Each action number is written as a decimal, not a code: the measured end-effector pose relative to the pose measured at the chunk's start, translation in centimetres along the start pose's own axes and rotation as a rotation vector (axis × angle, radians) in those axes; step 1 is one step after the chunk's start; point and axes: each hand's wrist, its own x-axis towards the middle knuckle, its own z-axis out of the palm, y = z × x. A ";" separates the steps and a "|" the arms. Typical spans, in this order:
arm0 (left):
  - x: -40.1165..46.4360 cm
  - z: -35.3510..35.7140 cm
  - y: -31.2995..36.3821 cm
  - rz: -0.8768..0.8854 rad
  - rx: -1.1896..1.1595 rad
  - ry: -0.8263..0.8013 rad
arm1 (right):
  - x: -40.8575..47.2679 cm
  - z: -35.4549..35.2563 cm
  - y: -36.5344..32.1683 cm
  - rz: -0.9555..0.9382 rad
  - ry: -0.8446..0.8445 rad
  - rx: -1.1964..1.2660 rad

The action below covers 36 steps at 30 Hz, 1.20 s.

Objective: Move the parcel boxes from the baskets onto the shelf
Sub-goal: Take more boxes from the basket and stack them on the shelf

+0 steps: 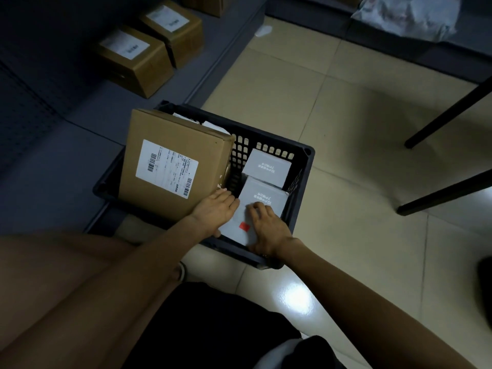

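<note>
A: What sits around you, and what stands in your way?

B: A dark slatted basket [298, 166] rests on the tiled floor [359, 115], its left rim against the grey shelf [87, 110]. A large brown parcel [170, 163] leans tilted over the basket's left side, label up, crowding your left hand [215, 209]. Two brown boxes [149, 49] lie side by side on the shelf's far part. Black legs [447, 121] of some furniture stand well apart, to the right.

A: And the box you are after?

B: The grey box [255, 206] lies in the basket's near right corner, its long axis running from the near rim toward the far one, printed end away from you, red sticker near you. A second grey box [266, 165] lies just beyond it.

A: Your grip?

B: Your left hand presses the grey box's left edge, fingers partly curled. Your right hand [269, 230] lies spread on top, thumb at the near edge. Whether the box is lifted, I cannot tell.
</note>
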 end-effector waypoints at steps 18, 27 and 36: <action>-5.8 -8.7 -3.2 -0.067 -0.138 0.151 | -3.0 -10.1 -2.8 0.040 -0.013 -0.130; -9.2 -14.7 -5.7 -0.034 -0.096 0.217 | -5.3 -17.3 -4.8 0.032 0.003 -0.193; -12.8 -20.1 -8.4 -0.151 -0.103 0.526 | -7.2 -26.1 -7.1 -0.025 0.255 -0.349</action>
